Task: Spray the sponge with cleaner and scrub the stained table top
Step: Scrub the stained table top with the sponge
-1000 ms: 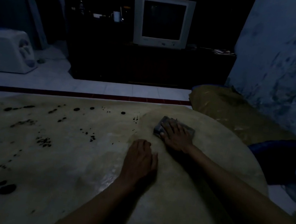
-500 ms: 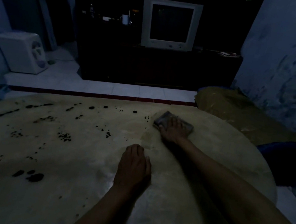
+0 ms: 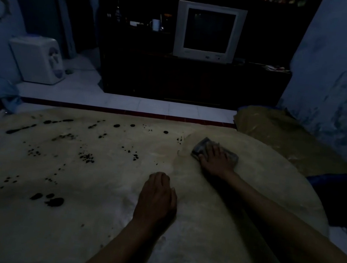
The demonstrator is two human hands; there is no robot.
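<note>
The right hand (image 3: 216, 162) presses flat on a grey sponge (image 3: 201, 149); the left hand (image 3: 157, 199) rests, fingers loose, on the black-spotted table (image 3: 94, 187).

Table top (image 3: 90, 219): pale, stone-like slab with a matt, faintly mottled finish, spattered with dark, ink-like stains (image 3: 55, 201); the stretch beside the sponge (image 3: 201, 150) carries a dull, wet-looking sheen. The sponge is a grey, soft-looking pad with a coarse face, pressed flat under the right hand (image 3: 216, 162). Television (image 3: 208, 32): smooth light-grey plastic casing around a dark, glossy glass screen. Cabinet (image 3: 192, 81): dark, apparently wood, matt. Floor (image 3: 127, 103): pale, smooth tiles. Wall (image 3: 341, 76): matt painted plaster, blotched and streaked. Dispenser (image 3: 37, 59): white, smooth plastic.
</note>
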